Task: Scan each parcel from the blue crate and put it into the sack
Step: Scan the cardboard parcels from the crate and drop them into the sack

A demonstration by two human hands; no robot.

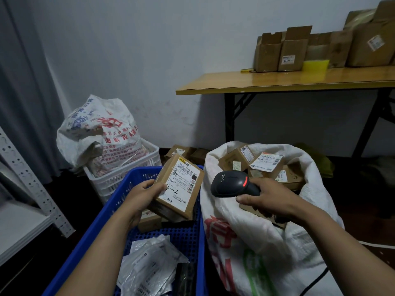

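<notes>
A bench (277, 82) far right carries cardboard boxes (290, 52) and a yellow item (316, 65). Far left, a white crate (119, 178) holds a printed bag (100, 133). A metal shelf (25, 221) stands near left.

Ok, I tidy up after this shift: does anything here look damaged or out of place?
The printed sack in the white crate looks torn on its side. Some cardboard boxes lie on the floor behind the blue crate, outside both crates and the open sack.

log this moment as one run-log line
phase: scan parcel | left hand: holds cardboard parcel over blue crate | right hand: grips barcode scanner above sack | sack: open, boxes inside
</notes>
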